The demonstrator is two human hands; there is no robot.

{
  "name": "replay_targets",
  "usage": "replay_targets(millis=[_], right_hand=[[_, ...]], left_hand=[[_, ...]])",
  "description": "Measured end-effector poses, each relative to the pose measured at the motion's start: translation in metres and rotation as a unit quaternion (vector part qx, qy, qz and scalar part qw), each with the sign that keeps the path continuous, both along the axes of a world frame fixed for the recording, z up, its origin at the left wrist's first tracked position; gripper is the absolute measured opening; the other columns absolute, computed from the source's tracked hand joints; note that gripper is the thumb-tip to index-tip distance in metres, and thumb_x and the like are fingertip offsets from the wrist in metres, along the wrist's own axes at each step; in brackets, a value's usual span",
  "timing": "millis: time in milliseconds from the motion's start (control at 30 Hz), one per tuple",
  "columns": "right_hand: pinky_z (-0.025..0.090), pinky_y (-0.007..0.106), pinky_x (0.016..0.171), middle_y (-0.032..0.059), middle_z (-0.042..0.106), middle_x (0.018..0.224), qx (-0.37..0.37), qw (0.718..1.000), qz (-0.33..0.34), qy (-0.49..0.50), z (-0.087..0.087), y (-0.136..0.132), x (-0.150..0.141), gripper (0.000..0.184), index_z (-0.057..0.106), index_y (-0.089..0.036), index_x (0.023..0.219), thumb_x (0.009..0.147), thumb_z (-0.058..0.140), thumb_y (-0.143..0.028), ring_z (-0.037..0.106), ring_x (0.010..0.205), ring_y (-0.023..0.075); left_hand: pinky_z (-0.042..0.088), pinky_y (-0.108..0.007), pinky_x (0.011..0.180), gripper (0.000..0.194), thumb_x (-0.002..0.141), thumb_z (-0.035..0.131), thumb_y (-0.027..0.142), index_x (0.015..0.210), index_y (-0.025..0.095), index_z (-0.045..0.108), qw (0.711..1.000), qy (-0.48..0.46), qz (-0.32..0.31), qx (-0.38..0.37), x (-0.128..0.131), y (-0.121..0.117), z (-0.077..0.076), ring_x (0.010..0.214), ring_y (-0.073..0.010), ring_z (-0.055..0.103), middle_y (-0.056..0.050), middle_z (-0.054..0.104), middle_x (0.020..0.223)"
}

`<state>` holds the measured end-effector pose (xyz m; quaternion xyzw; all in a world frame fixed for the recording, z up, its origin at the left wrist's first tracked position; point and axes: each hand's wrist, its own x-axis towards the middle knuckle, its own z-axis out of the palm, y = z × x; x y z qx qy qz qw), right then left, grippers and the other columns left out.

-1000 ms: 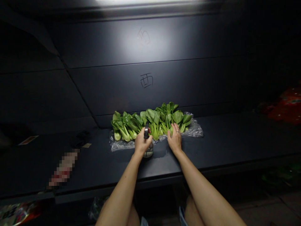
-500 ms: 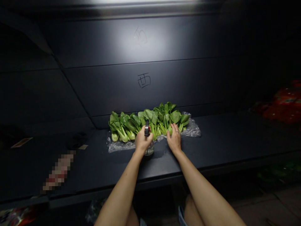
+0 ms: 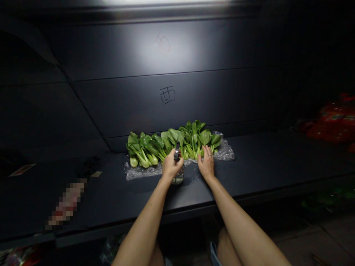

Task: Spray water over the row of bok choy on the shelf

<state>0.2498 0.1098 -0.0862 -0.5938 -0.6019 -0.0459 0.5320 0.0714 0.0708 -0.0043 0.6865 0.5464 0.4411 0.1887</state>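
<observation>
A row of bok choy (image 3: pixel 144 147), green-leaved with pale stems, lies on clear plastic wrap (image 3: pixel 225 152) against the back panel. Water drops glint on some leaves. In front of the row's middle, my left hand (image 3: pixel 171 164) is wrapped round a spray bottle (image 3: pixel 178 178) with a black head and a clear body. The hand hides much of the bottle. My right hand (image 3: pixel 206 164) touches the stems toward the row's right end, its fingers stretched out and the thumb apart.
Dark shelf boards (image 3: pixel 257 159) run to both sides, with a front edge near my legs. Red packages (image 3: pixel 337 122) sit at the far right. At left are a blurred-out item (image 3: pixel 66 203) and a small card (image 3: pixel 97 174). Green leaves (image 3: pixel 327 199) show low at right.
My left hand and the spray bottle have shifted slightly to the right along the bok choy. My right hand stays at nearly the same stems. The whole view has moved a little.
</observation>
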Motion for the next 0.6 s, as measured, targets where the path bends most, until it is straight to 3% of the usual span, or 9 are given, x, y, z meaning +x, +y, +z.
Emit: replay_targets(millis=[400, 600], right_hand=[[0.037, 0.051, 0.113, 0.0207, 0.049, 0.145, 0.002, 1.000, -0.017, 0.005, -0.003, 0.001, 0.010, 0.052, 0.050, -0.010, 0.137, 0.088, 0.041, -0.024, 0.040, 0.139, 0.0285], [0.038, 0.050, 0.112, 0.0229, 0.048, 0.145, -0.010, 1.000, -0.030, -0.003, -0.004, 0.001, 0.010, 0.053, 0.050, -0.007, 0.137, 0.088, 0.041, -0.023, 0.040, 0.140, 0.0293]], left_hand=[[0.049, -0.027, 0.075, 0.024, 0.075, 0.061, 0.024, 0.099, 0.022, 0.062, 0.999, 0.026, -0.014, -0.014, 0.004, -0.008, -0.005, 0.083, -0.0184, 0.067, -0.002, 0.071, 0.087], [0.048, -0.025, 0.072, 0.021, 0.076, 0.059, 0.022, 0.097, 0.022, 0.062, 0.999, 0.020, -0.028, -0.023, 0.006, -0.012, -0.004, 0.076, -0.0164, 0.066, -0.001, 0.071, 0.084]])
